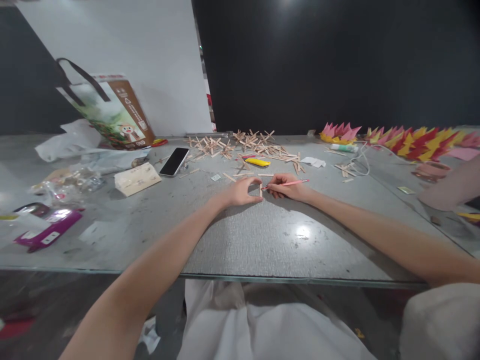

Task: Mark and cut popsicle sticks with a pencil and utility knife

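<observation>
Between the thumb and a finger of my left hand (242,191) a short, flat wooden stick (260,190) is gripped by its ends, just above the grey table (240,240). My right hand (285,186) is closed round a pink pencil (296,183), its tip at the stick's right side. Whether the tip touches the wood I cannot tell. Beyond my hands lie a yellow craft knife or similar yellow tool (258,162) and a big loose heap of wooden sticks (255,143), some joined in crosses.
Left of my hands are a black phone (174,161), a wooden block (137,179), a printed carry bag (112,112), plastic packets (71,185) and a purple package (50,230). Folded paper pieces (416,140), a glue stick (344,148) and another person's arm (450,182) are at right.
</observation>
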Tool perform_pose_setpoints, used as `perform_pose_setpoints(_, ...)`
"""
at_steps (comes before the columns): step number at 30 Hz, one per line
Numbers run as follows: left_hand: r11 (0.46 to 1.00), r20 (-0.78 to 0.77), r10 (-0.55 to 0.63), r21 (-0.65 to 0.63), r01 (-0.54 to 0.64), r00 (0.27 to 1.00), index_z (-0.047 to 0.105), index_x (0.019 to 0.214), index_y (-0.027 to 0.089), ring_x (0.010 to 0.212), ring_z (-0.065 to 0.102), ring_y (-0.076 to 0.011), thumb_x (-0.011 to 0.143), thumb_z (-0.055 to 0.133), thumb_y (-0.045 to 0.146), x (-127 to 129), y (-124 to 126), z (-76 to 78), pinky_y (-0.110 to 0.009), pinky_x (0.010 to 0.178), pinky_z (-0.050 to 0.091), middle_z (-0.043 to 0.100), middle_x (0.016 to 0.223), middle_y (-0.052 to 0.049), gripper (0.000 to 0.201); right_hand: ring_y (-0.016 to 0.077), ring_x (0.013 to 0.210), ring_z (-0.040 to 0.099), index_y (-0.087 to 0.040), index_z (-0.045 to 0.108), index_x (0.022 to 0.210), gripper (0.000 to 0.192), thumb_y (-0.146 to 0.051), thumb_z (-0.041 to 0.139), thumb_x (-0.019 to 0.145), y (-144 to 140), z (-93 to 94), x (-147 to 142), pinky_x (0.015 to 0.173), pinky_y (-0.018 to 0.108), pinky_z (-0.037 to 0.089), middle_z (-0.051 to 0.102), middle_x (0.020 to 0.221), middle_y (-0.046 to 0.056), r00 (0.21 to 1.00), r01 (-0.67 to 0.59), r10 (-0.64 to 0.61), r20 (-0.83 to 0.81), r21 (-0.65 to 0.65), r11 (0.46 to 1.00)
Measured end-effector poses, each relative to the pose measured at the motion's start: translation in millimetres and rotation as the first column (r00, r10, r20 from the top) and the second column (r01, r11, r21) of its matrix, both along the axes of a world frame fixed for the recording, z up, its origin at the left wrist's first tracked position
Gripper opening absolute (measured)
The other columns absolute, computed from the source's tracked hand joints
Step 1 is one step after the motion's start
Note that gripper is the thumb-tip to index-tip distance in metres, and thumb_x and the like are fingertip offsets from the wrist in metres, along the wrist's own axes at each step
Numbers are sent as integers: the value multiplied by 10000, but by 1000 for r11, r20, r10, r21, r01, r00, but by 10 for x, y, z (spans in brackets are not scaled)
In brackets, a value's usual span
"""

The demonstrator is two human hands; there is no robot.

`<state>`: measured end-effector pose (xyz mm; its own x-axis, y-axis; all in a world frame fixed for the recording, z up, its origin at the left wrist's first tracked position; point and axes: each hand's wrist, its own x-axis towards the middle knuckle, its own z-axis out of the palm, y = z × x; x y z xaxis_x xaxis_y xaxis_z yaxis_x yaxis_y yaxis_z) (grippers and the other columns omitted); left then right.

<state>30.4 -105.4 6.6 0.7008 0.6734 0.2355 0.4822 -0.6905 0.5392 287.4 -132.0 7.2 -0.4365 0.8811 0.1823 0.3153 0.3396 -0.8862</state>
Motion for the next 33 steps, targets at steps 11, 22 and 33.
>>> perform_pose_setpoints(11, 969, 188, -18, -238, 63, 982, 605, 1449, 214, 1503, 530, -361, 793, 854, 518, -73, 67, 43, -524, 1256, 422, 583, 1578, -172, 765, 102, 472, 490, -193, 670, 807, 382, -548, 740, 928, 43, -27, 7, 473, 248, 350, 639, 572, -14, 1000, -10, 11, 24, -7, 1000)
perform_pose_setpoints(22, 981, 123, -60, -176, 81, 991, 573, 1511, 189, 1479, 558, -381, 762, 882, 558, -46, 78, -45, -531, 1259, 431, 590, 1578, -184, 890, 106, 487, 499, -191, 675, 823, 388, -560, 754, 912, 43, -26, 0, 481, 249, 354, 644, 585, -11, 1000, 3, -2, 14, -23, 1000)
perform_pose_setpoints(33, 983, 103, -55, -167, 71, 993, 572, 1500, 189, 1481, 557, -382, 777, 860, 544, -47, 64, -23, -530, 1247, 445, 591, 1578, -181, 856, 112, 503, 509, -194, 684, 834, 379, -556, 742, 932, 75, -59, 34, 501, 249, 365, 664, 610, -6, 999, -50, 50, 16, -12, 999)
